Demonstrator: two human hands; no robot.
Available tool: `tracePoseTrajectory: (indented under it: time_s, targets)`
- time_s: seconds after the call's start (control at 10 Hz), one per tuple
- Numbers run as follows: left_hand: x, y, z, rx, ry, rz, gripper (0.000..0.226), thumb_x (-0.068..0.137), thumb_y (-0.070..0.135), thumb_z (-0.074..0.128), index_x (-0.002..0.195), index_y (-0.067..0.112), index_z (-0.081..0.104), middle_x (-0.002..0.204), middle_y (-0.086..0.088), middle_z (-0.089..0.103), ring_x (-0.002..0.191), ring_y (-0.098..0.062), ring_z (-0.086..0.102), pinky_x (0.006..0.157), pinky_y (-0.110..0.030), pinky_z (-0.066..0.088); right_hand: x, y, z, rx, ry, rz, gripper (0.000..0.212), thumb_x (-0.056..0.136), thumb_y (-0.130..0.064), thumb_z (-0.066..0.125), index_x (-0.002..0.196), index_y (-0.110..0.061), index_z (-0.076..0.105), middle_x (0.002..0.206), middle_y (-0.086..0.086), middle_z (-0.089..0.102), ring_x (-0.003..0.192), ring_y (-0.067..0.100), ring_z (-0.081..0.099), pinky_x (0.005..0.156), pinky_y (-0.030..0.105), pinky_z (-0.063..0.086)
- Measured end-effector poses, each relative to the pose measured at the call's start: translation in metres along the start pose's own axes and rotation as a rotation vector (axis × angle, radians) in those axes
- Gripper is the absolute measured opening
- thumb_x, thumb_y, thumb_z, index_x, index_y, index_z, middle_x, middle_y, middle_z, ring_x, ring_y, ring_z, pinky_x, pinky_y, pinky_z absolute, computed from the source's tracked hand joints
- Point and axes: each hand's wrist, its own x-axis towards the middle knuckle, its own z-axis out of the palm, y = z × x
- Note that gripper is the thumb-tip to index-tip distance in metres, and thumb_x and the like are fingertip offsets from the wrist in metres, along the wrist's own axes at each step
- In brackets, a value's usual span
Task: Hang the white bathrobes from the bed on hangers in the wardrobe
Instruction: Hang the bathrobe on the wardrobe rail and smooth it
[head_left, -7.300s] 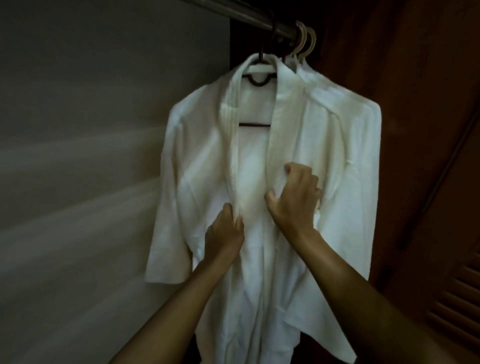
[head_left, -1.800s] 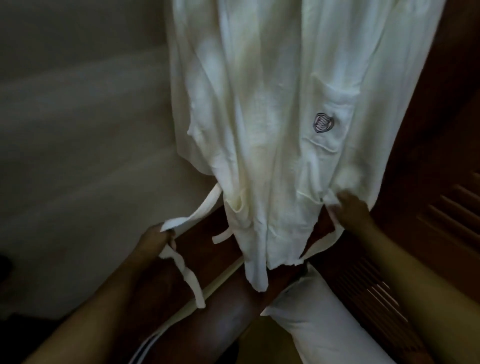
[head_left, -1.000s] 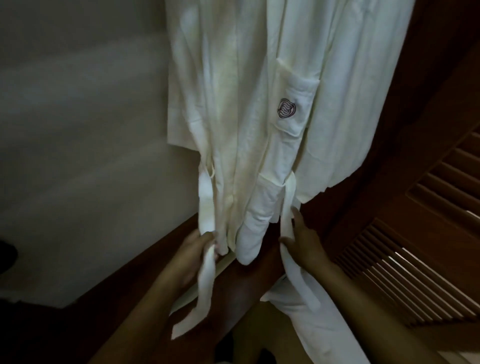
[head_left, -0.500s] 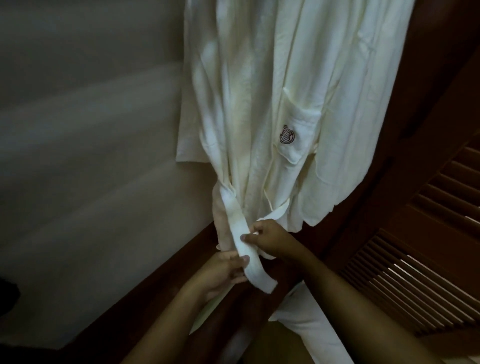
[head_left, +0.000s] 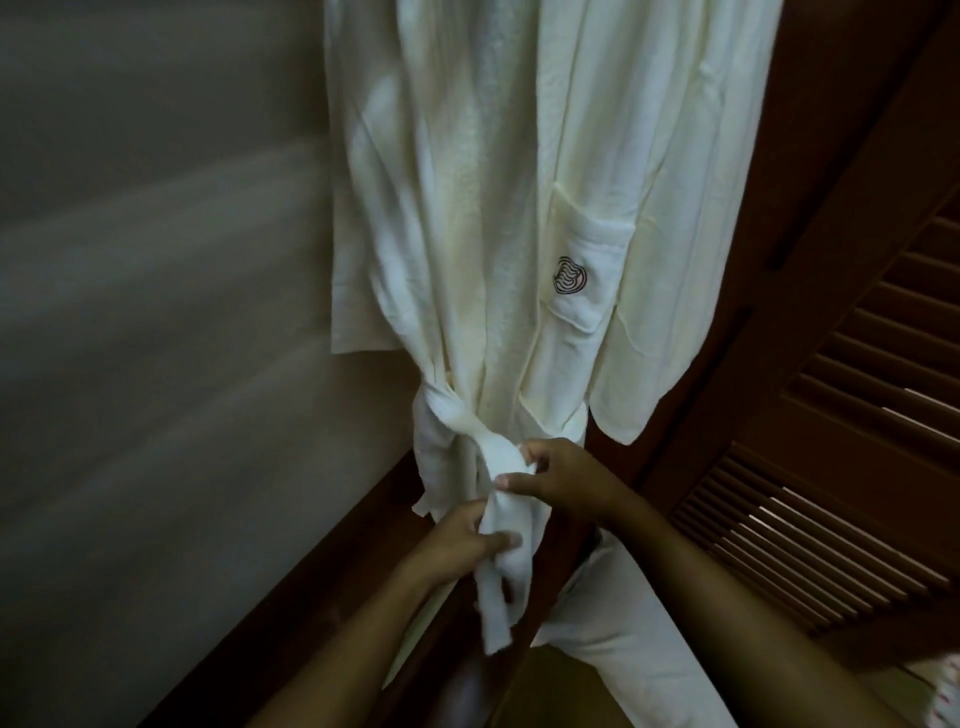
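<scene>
A white bathrobe (head_left: 498, 218) hangs in the wardrobe, its top and hanger out of frame above. A dark round emblem marks its chest pocket (head_left: 576, 275). The robe's belt (head_left: 462, 415) is drawn around its waist and crosses at the front. My left hand (head_left: 462, 540) pinches the belt's hanging end (head_left: 501, 587) from below. My right hand (head_left: 558, 475) grips the belt just above, at the crossing, fingers curled on the cloth.
A pale wardrobe wall (head_left: 156, 312) stands on the left with a dark wooden base edge (head_left: 332, 566) below. A louvred wooden door (head_left: 841, 467) is on the right. A white pillow-like bundle (head_left: 639, 654) lies on the wardrobe floor under my right forearm.
Earlier my hands held the robe's front on the hanger, then picked up the loose belt ends at each side. They have brought the ends together at the front and the belt now cinches the waist.
</scene>
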Motion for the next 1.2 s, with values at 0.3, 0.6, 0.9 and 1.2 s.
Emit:
tracePoseTrajectory:
  time_s: [0.3,0.6,0.9,1.2]
  targets:
    - [0.008,-0.007,-0.042,0.135,0.142,-0.042,0.016,0.098,0.028,0.067,0.11,0.02,0.072,0.084,-0.003,0.075,0.069,-0.015,0.071,0.055,-0.032,0.054,-0.011,0.009,-0.006,-0.418,0.501,-0.159,0.031,0.083,-0.011,0.065,0.08,-0.025,0.037,0.077,-0.009,0.039,0.064,0.011,0.035,0.053,0.016,0.019]
    - [0.008,-0.004,-0.06,0.513,0.249,0.104,0.042,0.095,0.029,0.07,0.135,0.029,0.057,0.12,0.007,0.066,0.112,-0.012,0.064,0.079,-0.011,0.041,-0.01,0.039,0.026,-0.217,0.33,-0.001,0.031,0.09,-0.006,0.062,0.083,-0.027,0.04,0.068,-0.011,0.049,0.056,0.001,0.046,0.05,0.015,0.031]
    - [0.014,0.005,-0.07,0.073,0.146,-0.004,0.022,0.095,0.0,0.057,0.098,0.016,0.071,0.099,-0.012,0.069,0.092,-0.028,0.064,0.095,-0.054,0.054,-0.007,0.045,0.026,0.217,0.149,0.226,0.026,0.096,-0.037,0.068,0.084,-0.015,0.061,0.074,-0.002,0.058,0.067,0.011,0.055,0.066,0.033,0.045]
    - [0.008,0.023,-0.072,0.036,0.149,0.075,0.026,0.102,0.03,0.061,0.083,0.033,0.077,0.072,0.009,0.07,0.073,-0.011,0.065,0.068,-0.026,0.048,0.01,0.049,0.039,0.301,0.134,0.31,0.044,0.082,-0.041,0.084,0.114,-0.02,0.063,0.11,0.0,0.069,0.1,0.016,0.069,0.09,0.041,0.059]
